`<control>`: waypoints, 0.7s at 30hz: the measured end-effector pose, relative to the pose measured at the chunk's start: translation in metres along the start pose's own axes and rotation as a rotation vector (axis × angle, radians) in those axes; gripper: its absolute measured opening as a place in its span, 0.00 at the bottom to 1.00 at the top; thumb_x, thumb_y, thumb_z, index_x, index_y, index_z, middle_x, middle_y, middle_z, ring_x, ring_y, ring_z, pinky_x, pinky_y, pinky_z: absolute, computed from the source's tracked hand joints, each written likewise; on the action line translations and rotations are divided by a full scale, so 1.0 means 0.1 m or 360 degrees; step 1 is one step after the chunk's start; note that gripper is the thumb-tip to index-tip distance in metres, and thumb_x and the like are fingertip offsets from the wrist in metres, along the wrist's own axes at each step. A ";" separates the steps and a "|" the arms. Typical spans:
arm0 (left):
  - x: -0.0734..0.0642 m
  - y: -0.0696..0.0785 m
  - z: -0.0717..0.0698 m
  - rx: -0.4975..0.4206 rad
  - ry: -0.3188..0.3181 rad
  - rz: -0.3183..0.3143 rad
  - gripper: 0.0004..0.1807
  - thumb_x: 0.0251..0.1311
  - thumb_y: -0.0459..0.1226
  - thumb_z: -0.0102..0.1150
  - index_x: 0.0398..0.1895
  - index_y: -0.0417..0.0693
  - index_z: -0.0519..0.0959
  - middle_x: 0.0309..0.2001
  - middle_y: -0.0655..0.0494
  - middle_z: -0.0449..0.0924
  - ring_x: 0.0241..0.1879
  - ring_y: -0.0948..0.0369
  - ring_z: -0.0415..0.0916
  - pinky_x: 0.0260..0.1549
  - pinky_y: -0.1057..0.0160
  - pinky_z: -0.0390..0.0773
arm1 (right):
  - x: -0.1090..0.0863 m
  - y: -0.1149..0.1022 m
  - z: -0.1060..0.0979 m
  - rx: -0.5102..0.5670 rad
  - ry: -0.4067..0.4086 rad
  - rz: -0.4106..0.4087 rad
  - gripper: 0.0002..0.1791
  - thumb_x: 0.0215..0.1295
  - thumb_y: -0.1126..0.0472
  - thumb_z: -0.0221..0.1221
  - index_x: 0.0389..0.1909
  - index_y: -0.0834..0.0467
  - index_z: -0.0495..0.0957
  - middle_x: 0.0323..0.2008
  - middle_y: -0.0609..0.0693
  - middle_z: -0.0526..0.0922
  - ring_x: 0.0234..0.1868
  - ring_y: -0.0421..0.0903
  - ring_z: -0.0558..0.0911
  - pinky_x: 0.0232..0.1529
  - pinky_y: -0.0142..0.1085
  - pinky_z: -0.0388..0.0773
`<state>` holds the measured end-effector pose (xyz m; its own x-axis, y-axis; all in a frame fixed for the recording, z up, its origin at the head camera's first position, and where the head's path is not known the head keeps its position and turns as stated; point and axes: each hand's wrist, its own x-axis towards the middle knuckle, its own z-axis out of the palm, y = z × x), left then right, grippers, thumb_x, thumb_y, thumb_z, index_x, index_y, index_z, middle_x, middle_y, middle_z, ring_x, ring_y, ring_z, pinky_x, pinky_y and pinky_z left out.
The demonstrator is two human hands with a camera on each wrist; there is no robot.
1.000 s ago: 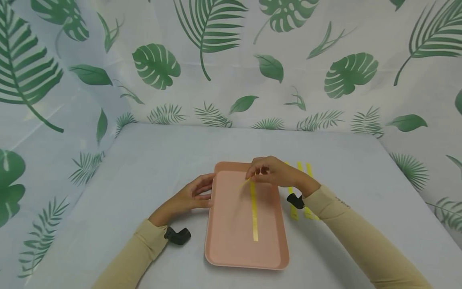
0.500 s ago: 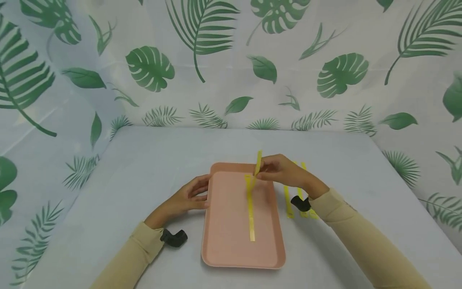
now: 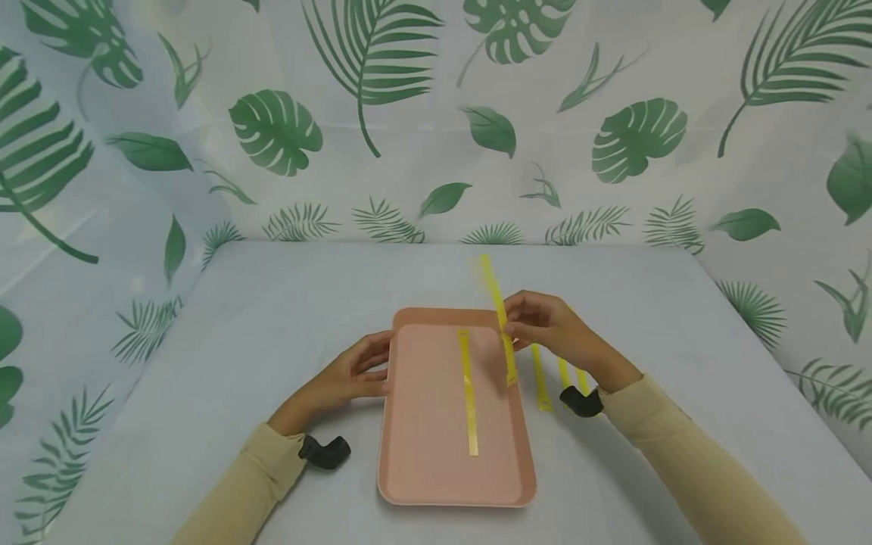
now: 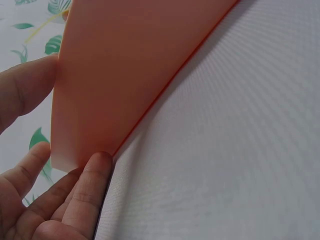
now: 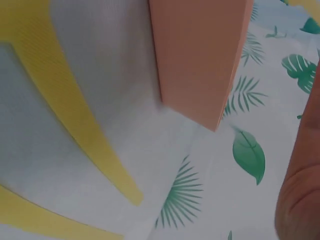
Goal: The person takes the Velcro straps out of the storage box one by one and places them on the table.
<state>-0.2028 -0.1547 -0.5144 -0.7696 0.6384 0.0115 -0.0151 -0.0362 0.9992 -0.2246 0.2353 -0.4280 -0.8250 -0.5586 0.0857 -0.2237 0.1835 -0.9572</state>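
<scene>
A pink tray (image 3: 436, 469) lies lengthwise on the pale table (image 3: 204, 363), its near short edge close to the table's near side, with bare cloth left of it and right of it. Along the tray's middle a flat yellow strip (image 3: 467, 393) lies straight, running from short of the near rim up to just below the far rim. The left hand (image 3: 347, 375) rests against the tray's left long edge, towards the far corner; in the left wrist view its fingers (image 4: 87, 192) lie straight and relaxed, fingertips touching the rim and the tray's outer wall, not curled round anything. Right of the tray, just beside its right rim, three more yellow strips (image 3: 541, 382) lie side by side on the table, partly hidden by the right wrist. Above the tray's far right corner the right hand (image 3: 555, 333) pinches a lifted yellow strip (image 3: 500, 318) between thumb and fingertips; this strip stands tilted in the air, its top end leaning back to the left beyond the tray's far rim, its lower end hanging over the tray's right side, apart from the flat strip. Beyond the tray's far rim the table runs bare to the leaf-printed curtain (image 3: 436, 113), which also closes in both sides.
</scene>
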 end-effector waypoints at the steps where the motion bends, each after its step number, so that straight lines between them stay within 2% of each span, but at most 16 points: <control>1: 0.00 0.00 0.00 -0.0004 -0.0001 -0.0001 0.51 0.67 0.30 0.71 0.86 0.34 0.50 0.84 0.30 0.50 0.83 0.34 0.49 0.72 0.62 0.74 | -0.03 0.00 0.00 0.0021 0.0017 0.0009 0.11 0.79 0.71 0.60 0.52 0.54 0.82 0.40 0.47 0.86 0.39 0.44 0.87 0.44 0.40 0.91; 8: 0.00 -0.01 0.00 0.0003 0.0007 0.0008 0.50 0.67 0.29 0.70 0.86 0.34 0.50 0.84 0.30 0.50 0.83 0.34 0.50 0.71 0.63 0.74 | -0.18 0.01 -0.04 0.0134 0.0094 0.0028 0.11 0.80 0.71 0.58 0.51 0.52 0.82 0.40 0.47 0.86 0.42 0.44 0.86 0.45 0.41 0.92; 15: -0.02 0.00 0.01 -0.0026 -0.0003 0.0010 0.51 0.67 0.28 0.71 0.86 0.33 0.50 0.84 0.30 0.49 0.83 0.34 0.48 0.70 0.66 0.75 | -0.31 0.04 -0.08 0.0232 0.0181 0.0081 0.14 0.80 0.73 0.56 0.52 0.50 0.81 0.40 0.45 0.86 0.42 0.41 0.86 0.43 0.36 0.91; 21: 0.00 0.00 0.01 -0.0006 0.0000 0.0037 0.51 0.66 0.29 0.72 0.85 0.32 0.51 0.84 0.29 0.50 0.83 0.33 0.48 0.69 0.67 0.75 | -0.41 0.09 -0.14 0.0199 0.0278 0.0189 0.13 0.79 0.72 0.58 0.52 0.50 0.80 0.39 0.45 0.85 0.40 0.40 0.84 0.40 0.34 0.90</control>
<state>-0.2017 -0.1541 -0.5145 -0.7697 0.6374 0.0346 0.0002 -0.0540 0.9985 -0.1996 0.2712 -0.4365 -0.9212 -0.3890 0.0063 -0.0626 0.1321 -0.9893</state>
